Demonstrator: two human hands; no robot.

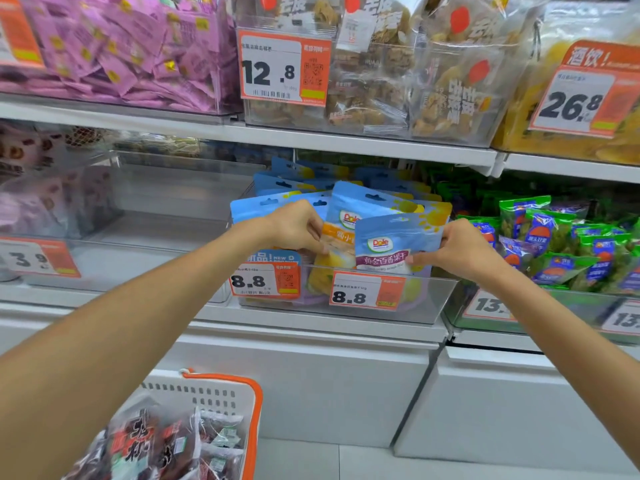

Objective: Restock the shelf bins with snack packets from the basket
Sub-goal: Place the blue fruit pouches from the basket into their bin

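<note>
A clear shelf bin [436,299] on the middle shelf holds several blue Dole snack pouches. My left hand [294,225] pinches the left edge of an orange-labelled pouch [341,237] standing in the bin. My right hand [460,249] grips the right edge of a purple-labelled pouch [391,242] at the bin's front. A white basket with an orange rim [254,410] sits low at the left, with several dark red snack packets [162,441] inside.
An almost bare clear bin [138,251] stands to the left. Green snack bags [568,251] fill the bin to the right. The upper shelf carries pink packets [121,46], brown snack bags [398,71] and yellow bags [571,133]. White cabinet fronts lie below.
</note>
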